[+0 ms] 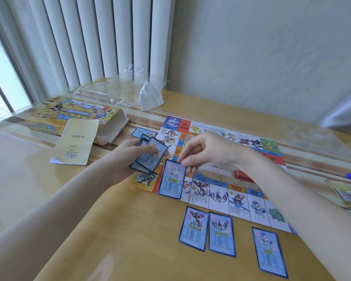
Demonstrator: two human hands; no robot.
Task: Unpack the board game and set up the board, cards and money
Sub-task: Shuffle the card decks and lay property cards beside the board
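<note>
The right hand (207, 153) pinches a blue-bordered card (172, 179) by its top edge over the board's (221, 175) near-left corner — pale creature, small table printed below; the left hand (128, 157) grips a fanned stack (149, 157).

Head-worn wide view, facing forward and down, close over table (130, 250)

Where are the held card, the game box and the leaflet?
held card (171, 180), head view, middle of its face
game box (69, 112), head view, printed top
leaflet (76, 144), head view, centre of the page
</note>
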